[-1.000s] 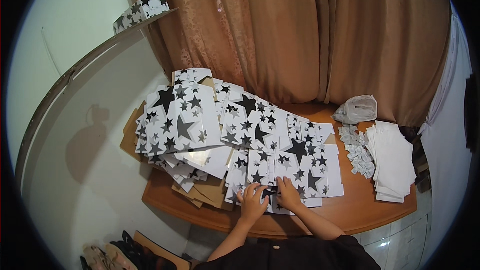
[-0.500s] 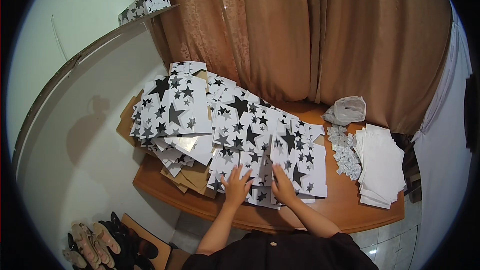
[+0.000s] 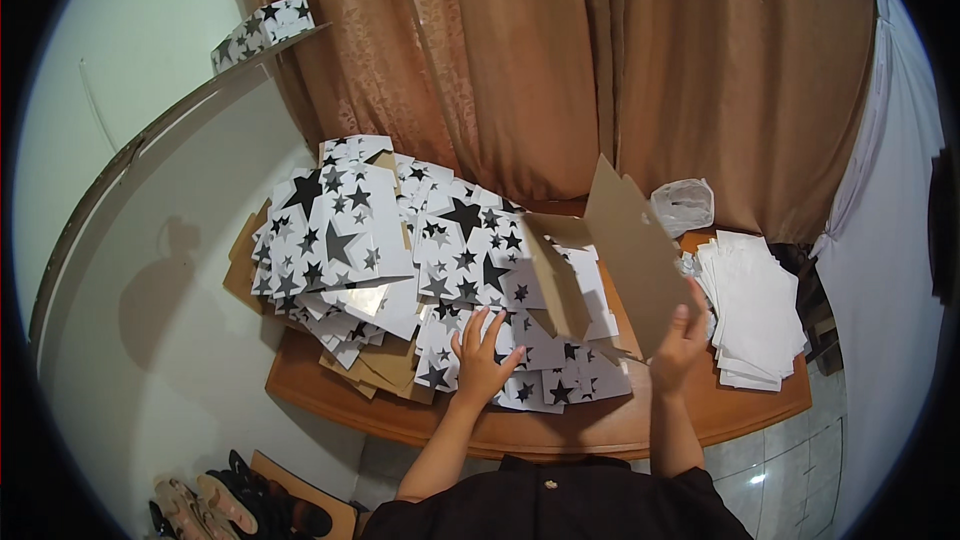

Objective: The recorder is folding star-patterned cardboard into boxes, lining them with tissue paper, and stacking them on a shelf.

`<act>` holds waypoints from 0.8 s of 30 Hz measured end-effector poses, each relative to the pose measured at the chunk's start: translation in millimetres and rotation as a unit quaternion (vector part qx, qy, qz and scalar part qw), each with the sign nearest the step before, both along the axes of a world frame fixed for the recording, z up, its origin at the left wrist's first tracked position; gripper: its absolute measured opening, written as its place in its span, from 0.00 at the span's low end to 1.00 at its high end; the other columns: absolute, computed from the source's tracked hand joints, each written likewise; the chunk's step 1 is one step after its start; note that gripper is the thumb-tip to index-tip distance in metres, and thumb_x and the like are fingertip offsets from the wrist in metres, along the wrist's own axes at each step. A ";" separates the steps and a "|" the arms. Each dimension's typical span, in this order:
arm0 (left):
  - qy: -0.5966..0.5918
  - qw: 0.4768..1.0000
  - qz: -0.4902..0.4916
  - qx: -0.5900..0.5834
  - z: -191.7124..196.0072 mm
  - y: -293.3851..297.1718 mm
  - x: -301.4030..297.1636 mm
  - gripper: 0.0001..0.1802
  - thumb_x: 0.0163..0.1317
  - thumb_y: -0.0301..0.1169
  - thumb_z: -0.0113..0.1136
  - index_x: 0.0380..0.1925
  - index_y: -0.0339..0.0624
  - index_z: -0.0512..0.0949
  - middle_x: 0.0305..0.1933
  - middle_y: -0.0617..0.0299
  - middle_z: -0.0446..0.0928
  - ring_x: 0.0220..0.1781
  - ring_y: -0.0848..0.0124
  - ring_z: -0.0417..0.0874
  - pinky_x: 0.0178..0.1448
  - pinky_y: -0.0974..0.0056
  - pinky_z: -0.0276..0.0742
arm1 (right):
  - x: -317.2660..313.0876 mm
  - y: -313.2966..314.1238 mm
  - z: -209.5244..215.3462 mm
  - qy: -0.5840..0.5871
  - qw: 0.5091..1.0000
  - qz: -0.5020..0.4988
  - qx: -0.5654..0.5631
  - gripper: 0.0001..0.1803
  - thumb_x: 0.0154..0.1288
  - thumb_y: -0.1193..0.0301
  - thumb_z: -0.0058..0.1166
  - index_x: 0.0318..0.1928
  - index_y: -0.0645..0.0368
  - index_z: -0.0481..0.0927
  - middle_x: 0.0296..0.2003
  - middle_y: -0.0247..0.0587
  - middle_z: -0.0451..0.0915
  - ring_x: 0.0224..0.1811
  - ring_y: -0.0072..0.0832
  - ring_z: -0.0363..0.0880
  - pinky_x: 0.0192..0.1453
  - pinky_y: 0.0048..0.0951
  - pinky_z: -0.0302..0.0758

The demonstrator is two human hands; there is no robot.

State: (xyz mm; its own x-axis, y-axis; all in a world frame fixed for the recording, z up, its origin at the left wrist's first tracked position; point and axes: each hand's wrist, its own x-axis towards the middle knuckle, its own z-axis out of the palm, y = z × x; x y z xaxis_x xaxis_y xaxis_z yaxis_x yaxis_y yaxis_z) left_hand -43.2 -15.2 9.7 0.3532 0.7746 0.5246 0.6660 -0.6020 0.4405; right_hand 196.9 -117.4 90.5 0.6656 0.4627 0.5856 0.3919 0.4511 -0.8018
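Observation:
In my right hand [image 3: 677, 345] is the near right edge of a raised cardboard panel. It belongs to a partly unfolded cardboard box [image 3: 632, 250], with its plain brown inner side showing. A narrower brown flap [image 3: 560, 275] of the box stands tilted to the left of that panel. My left hand [image 3: 486, 360] rests with fingers spread on flat, star-printed white cardboard [image 3: 440, 345]. Its thumb points toward the box. Part of the box's base is hidden behind the flap.
Stacked star-printed cardboard [image 3: 345, 225] covers the left of the wooden table [image 3: 720, 415]. White paper sheets [image 3: 750, 310] and a clear plastic bag [image 3: 683, 205] lie right, with small clear packets partly hidden. A printed box [image 3: 262, 32] sits on a ledge; shoes [image 3: 235, 500] stand lower left.
My right hand has swung right and lifted the cardboard panel, turning its brown side into view. My left hand has shifted slightly right. The raised panel now covers most of the small packets.

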 end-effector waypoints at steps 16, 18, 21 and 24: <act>-0.535 0.641 -0.370 -0.406 2.9 19.3 82.4 0.62 0.45 0.54 0.70 0.70 0.64 0.33 0.70 0.51 0.49 0.70 0.56 0.55 0.67 0.49 0.58 | 110.9 -74.3 -29.5 0.364 0.902 0.100 0.211 0.20 0.72 0.71 0.39 0.61 0.64 0.60 0.54 0.46 0.70 0.57 0.33 0.70 0.62 0.35 0.68; -0.474 0.741 -0.245 -0.408 7.0 9.7 104.6 0.45 0.52 0.40 0.67 0.65 0.49 0.51 0.59 0.53 0.64 0.63 0.60 0.66 0.63 0.55 0.65 | 130.2 -76.0 -35.1 0.365 0.898 0.130 0.211 0.19 0.72 0.70 0.40 0.60 0.64 0.62 0.54 0.46 0.70 0.56 0.33 0.70 0.61 0.35 0.68; -0.479 0.755 -0.220 -0.391 10.4 -2.1 123.2 0.38 0.53 0.37 0.65 0.61 0.41 0.56 0.56 0.54 0.66 0.61 0.63 0.67 0.63 0.58 0.63 | 151.3 -74.2 -39.7 0.339 0.916 0.099 0.190 0.19 0.72 0.70 0.40 0.59 0.64 0.63 0.53 0.46 0.71 0.56 0.33 0.70 0.60 0.34 0.68; -0.468 0.803 -0.207 -0.305 -12.9 4.2 114.9 0.43 0.55 0.54 0.54 0.63 0.39 0.55 0.60 0.54 0.62 0.65 0.62 0.61 0.66 0.56 0.55 | 173.3 -73.2 -47.8 0.345 0.913 0.123 0.178 0.18 0.71 0.70 0.41 0.58 0.64 0.63 0.52 0.46 0.72 0.55 0.32 0.71 0.59 0.34 0.69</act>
State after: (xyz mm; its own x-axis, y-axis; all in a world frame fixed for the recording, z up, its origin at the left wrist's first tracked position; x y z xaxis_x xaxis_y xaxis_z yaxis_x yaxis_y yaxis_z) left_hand 71.7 -11.0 -3.2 0.3197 0.9058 0.2781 -0.3302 -0.1686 0.9287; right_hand 370.2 -190.6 42.7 0.8341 0.5105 0.2090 -0.2999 0.7376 -0.6050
